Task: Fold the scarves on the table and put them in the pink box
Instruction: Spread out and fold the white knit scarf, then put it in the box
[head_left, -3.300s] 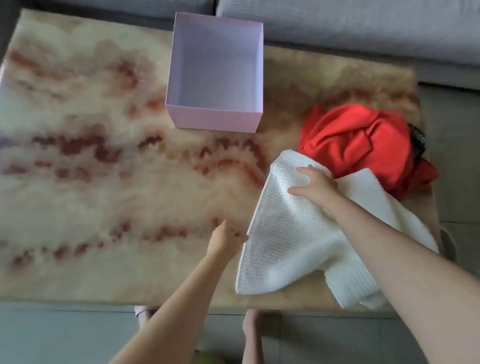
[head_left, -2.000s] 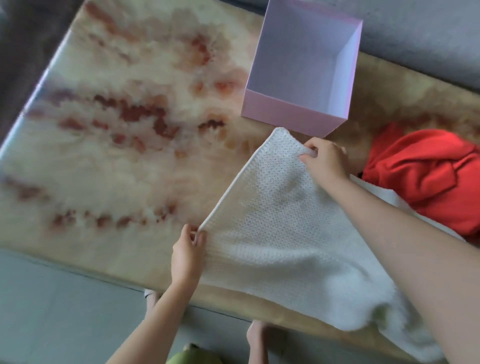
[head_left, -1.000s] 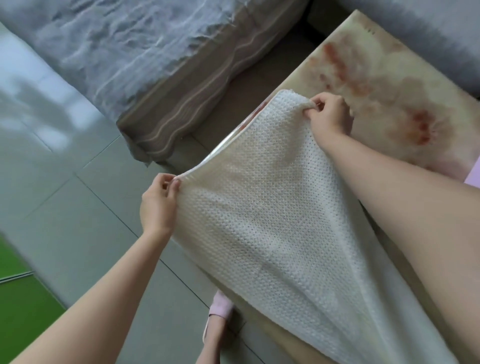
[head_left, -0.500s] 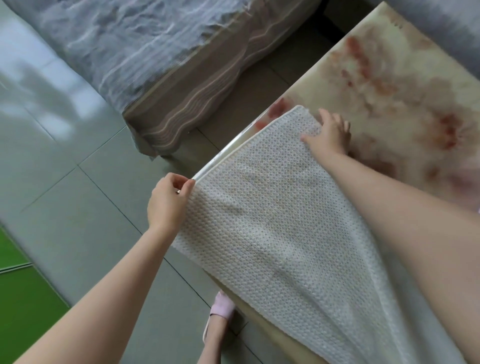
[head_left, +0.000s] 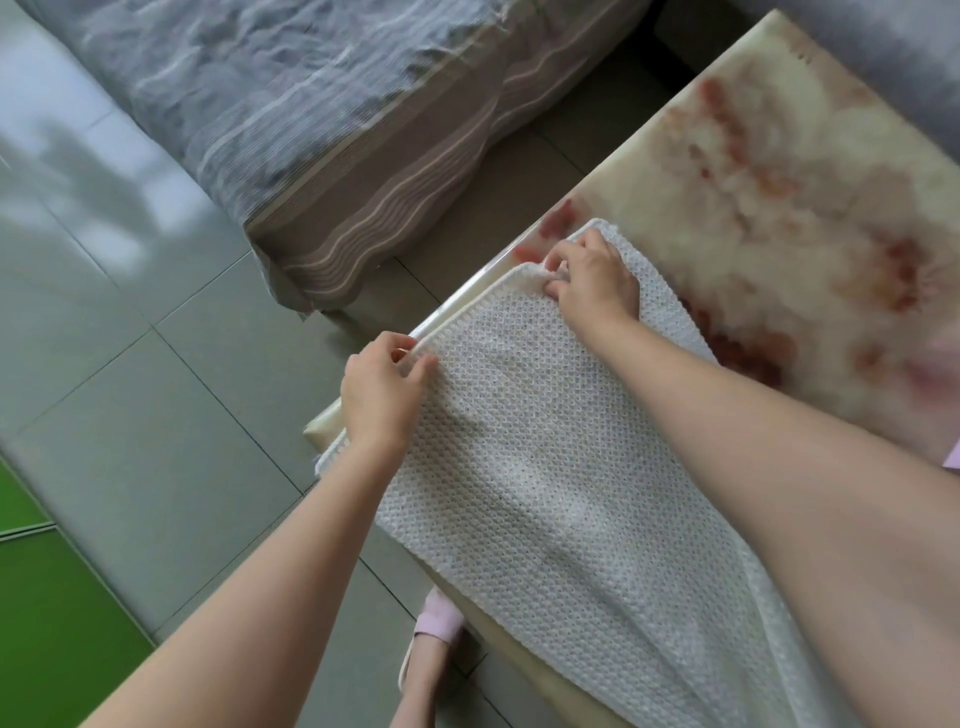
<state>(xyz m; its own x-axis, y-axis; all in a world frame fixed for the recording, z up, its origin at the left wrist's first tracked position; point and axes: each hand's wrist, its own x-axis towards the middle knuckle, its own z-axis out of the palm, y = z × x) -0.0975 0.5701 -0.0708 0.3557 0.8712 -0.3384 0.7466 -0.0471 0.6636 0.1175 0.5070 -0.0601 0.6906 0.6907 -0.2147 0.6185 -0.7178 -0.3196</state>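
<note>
At centre left, the left hand pinches one corner of the white knitted scarf, which lies in the middle over the edge of the beige red-veined marble table. Up and to the right, the right hand grips the other corner with curled fingers.

White waffle-knit scarf, red-blotched cream table, pink slipper

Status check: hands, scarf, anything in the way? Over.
Both gripping: left hand pinches the near corner, right hand the far corner. The white scarf lies spread at the table end, near side hanging off. Nothing on it but the hands.
</note>
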